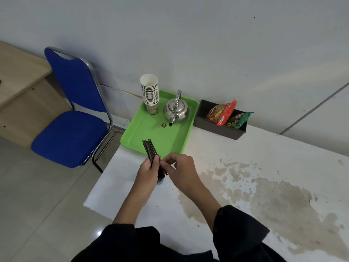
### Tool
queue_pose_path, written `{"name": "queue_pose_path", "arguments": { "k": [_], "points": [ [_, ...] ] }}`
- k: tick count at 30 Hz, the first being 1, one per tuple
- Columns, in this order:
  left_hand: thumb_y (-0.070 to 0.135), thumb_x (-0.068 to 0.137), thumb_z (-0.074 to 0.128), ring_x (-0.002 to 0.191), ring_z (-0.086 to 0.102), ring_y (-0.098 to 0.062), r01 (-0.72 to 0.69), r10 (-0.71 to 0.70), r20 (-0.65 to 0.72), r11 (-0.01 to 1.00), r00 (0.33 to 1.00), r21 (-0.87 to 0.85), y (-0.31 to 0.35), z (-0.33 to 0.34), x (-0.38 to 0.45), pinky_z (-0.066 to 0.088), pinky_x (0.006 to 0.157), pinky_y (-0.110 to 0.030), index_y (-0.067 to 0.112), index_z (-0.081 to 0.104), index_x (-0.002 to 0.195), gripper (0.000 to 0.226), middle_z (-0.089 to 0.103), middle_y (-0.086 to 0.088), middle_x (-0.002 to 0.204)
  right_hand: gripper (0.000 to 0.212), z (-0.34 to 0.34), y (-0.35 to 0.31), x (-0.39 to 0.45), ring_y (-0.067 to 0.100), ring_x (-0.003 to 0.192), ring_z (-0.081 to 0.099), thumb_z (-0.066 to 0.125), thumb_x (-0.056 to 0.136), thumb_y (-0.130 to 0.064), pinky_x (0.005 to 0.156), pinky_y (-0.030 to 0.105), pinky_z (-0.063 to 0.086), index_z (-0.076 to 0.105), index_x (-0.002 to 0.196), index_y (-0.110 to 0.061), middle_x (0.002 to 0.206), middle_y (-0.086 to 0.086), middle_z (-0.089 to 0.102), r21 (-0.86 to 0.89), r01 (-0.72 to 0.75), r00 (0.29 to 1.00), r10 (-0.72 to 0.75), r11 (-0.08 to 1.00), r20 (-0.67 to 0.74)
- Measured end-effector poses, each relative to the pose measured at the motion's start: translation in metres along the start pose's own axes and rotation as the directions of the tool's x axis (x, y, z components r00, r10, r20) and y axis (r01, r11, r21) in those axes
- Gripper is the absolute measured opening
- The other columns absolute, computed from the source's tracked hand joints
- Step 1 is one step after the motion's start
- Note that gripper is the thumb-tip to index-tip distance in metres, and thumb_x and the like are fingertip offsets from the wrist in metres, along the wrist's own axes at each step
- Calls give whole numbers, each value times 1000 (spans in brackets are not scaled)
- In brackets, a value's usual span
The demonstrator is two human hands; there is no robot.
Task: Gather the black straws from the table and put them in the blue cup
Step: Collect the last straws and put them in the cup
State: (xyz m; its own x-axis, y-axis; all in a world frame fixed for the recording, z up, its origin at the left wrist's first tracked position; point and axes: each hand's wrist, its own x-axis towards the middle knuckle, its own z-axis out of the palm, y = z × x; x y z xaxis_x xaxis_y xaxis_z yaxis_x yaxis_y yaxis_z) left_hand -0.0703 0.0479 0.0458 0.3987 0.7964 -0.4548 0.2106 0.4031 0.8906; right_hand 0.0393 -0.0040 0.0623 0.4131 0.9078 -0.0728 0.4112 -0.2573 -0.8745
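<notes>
A bundle of several black straws (150, 149) stands tilted in my left hand (149, 170), which is closed around its middle above the white table (245, 167). My right hand (178, 165) is beside it, fingertips pinching the lower part of the straws. A sliver of the blue cup (160, 182) shows just under my left hand; most of it is hidden by the hand and straws.
A green tray (143, 133) behind my hands carries a stack of paper cups (150, 93) and a steel kettle (176, 109). A dark box (217, 127) with snack packets stands by the wall. A blue chair (69, 129) stands left of the table. Brown stains cover the table's right side.
</notes>
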Motion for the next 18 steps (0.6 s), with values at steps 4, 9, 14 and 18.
{"name": "queue_pose_path", "arguments": {
  "k": [4,9,14,18],
  "points": [
    [36,105,39,99,64,-24,-23,26,-63,999,998,45,-3,-19,7,49,92,-42,16,60,99,29,66,-9,95,5,4,6,10,-5,63,56,70,83,-22,58,7,39,73,80,-19,72,-13,66,37,-27,1000,26,999,5],
    [27,106,35,82,66,-10,-125,126,-177,992,976,21,-8,-36,14,49,85,-31,22,56,93,25,68,11,81,13,11,33,10,1,77,56,67,87,-22,72,6,37,70,98,-18,99,-4,71,-57,-77,996,74,995,-49],
    [20,107,30,83,61,-14,-187,187,-236,982,954,22,-15,-34,19,48,86,-28,23,51,88,29,61,5,81,32,29,51,1,19,127,45,61,91,-22,101,21,28,61,122,-24,133,2,57,-179,9,992,13,984,123],
    [26,107,32,84,55,-11,-102,100,-294,995,951,6,-25,-31,20,42,74,-21,21,53,93,26,56,5,87,35,41,53,-4,20,136,33,59,91,-25,111,31,27,57,126,-32,146,1,44,-158,-32,983,60,987,173]
  ]
}}
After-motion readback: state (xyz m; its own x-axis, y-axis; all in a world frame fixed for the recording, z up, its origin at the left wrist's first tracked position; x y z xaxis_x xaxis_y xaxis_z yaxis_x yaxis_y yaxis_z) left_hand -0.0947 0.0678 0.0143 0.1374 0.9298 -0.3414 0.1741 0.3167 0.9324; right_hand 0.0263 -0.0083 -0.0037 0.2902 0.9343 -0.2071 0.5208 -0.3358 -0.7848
